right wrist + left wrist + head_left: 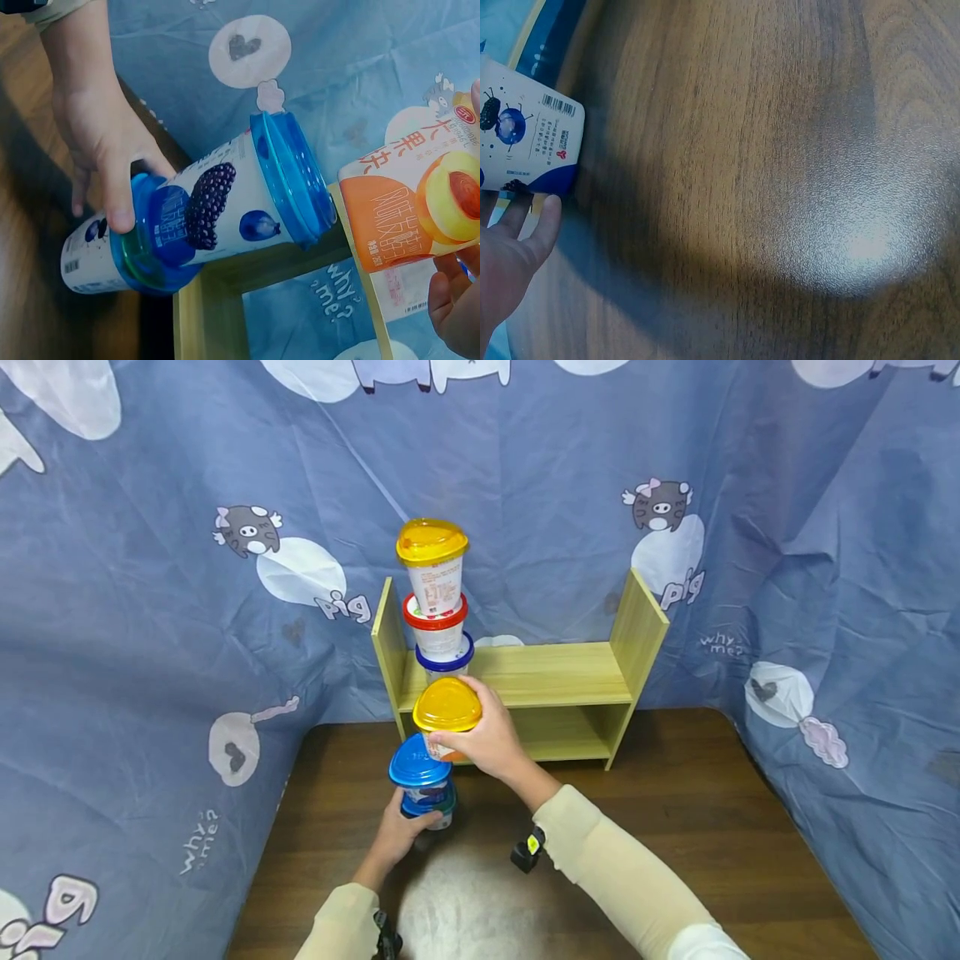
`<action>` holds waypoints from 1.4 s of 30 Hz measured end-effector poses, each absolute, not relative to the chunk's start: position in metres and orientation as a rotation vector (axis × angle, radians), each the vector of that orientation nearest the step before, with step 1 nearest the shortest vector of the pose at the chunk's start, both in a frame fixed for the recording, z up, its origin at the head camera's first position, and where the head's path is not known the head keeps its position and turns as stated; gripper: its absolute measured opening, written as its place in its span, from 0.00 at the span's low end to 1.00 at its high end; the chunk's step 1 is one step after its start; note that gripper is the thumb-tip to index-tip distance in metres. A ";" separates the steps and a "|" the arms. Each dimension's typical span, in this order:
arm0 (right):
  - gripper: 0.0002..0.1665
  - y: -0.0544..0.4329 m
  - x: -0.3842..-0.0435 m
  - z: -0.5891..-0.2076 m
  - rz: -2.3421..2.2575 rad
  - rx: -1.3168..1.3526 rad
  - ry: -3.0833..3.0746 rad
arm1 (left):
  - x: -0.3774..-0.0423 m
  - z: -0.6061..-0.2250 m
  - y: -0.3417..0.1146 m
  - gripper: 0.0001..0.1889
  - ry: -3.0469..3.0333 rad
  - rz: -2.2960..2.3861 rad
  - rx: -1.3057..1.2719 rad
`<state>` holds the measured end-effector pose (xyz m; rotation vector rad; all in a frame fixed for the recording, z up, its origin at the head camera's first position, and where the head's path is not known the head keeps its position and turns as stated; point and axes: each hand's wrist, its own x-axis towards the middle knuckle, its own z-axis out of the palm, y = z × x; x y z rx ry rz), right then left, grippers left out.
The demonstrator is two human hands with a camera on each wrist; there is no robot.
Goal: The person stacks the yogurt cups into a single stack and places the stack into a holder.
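Observation:
My left hand (397, 828) grips a stack of two blue-lidded cups near the lower cup's lid. The upper blue-lidded cup (420, 764) bears blackberry and blueberry pictures and leans slightly. The lower cup (86, 255) shows its printed side in the left wrist view. My right hand (489, 735) holds a yellow-lidded cup (447, 706) with a peach picture (412, 202), just above and right of the blue-lidded pair. Behind, on the shelf, stand three stacked cups: blue-lidded (446, 652) below, red-lidded (435, 612) in the middle, yellow-lidded (432, 543) on top.
A small two-tier wooden shelf (555, 672) with raised side panels stands at the back of the brown table (712, 835). The tall cup stack is by its left panel. A blue printed cloth (525, 543) hangs behind and at both sides.

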<state>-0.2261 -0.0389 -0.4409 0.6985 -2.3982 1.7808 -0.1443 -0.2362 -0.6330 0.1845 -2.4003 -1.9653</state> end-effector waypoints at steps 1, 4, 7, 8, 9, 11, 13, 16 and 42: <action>0.56 -0.040 -0.226 -0.440 1.781 0.705 -2.396 | -0.144 -0.633 -0.236 0.44 -2.403 -1.966 0.184; 0.56 -0.045 -0.225 -0.439 1.780 0.723 -2.403 | -0.144 -0.631 -0.237 0.45 -2.412 -1.981 0.201; 0.56 -0.050 -0.223 -0.439 1.778 0.737 -2.418 | -0.144 -0.631 -0.237 0.45 -2.424 -1.978 0.214; 0.56 -0.052 -0.223 -0.439 1.776 0.739 -2.421 | -0.144 -0.630 -0.237 0.45 -2.425 -1.979 0.220; 0.56 -0.053 -0.222 -0.439 1.776 0.744 -2.420 | -0.144 -0.630 -0.237 0.45 -2.428 -1.973 0.218; 0.56 -0.057 -0.221 -0.438 1.772 0.754 -2.416 | -0.144 -0.630 -0.237 0.44 -2.428 -1.969 0.211; 0.56 -0.060 -0.221 -0.438 1.771 0.761 -2.413 | -0.144 -0.628 -0.236 0.44 -2.418 -1.982 0.201; 0.56 -0.064 -0.220 -0.438 1.766 0.771 -2.419 | -0.141 -0.616 -0.234 0.44 -2.419 -2.006 0.189; 0.56 -0.076 -0.217 -0.446 1.693 0.776 -2.472 | -0.135 -0.597 -0.231 0.40 -2.366 -2.027 0.127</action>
